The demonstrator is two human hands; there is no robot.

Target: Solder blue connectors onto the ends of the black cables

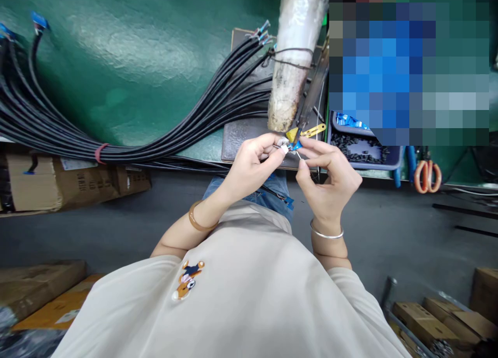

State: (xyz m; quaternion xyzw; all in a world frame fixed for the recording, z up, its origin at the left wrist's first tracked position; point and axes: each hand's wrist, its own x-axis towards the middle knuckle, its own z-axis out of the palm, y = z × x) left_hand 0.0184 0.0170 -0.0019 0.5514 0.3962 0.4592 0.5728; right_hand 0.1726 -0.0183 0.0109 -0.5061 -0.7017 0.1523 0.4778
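My left hand is closed in a pinch at the bench edge, with thin wires at its fingertips; a white covering shows on one finger. Just beyond them sits a small blue connector, beneath the lower end of a dark, slanting metal tool. My right hand pinches a thin silvery wire between thumb and finger, while its other fingers reach beside the connector. Behind the fingertips is a yellow perforated piece. Fingers partly hide the exact grip on the small parts.
A white, plastic-wrapped pipe hangs over the work spot. Black cables, tied by a red band, sweep across the green bench. Right are a bin of small black parts and orange-handled scissors. Cartons stand left.
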